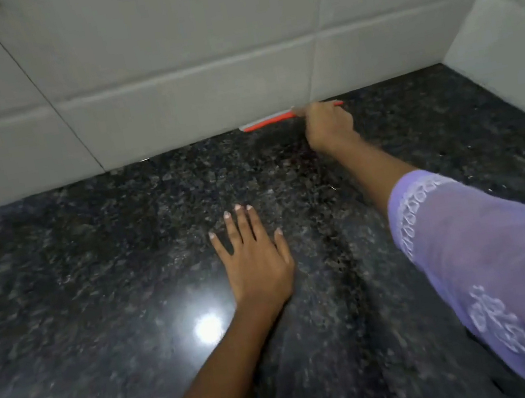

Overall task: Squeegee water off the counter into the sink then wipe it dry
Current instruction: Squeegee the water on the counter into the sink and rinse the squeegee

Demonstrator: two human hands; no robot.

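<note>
Squeegee [270, 121] at 12 o'clock, against tiled wall [178, 39]; handle hidden in clenched right hand [328, 121], blurred. Left hand [254, 262] flat, fingers spread, on dark speckled granite counter [91, 262]. Lamp glare at 7 o'clock.

Open dark granite counter [91, 262] to the left and front, nothing standing on it. Blocked at the back by the tiled wall [164, 76], and on the right by a side wall [510, 28] meeting it in a corner. Red squeegee [267, 122] pressed along the foot of the back wall, gripped by the right hand [328, 123]. Left hand [254, 262] flat on mid-counter (fingers spread). Free lane between the two arms; right forearm in its lilac sleeve [490, 258] crossing the right side.
</note>
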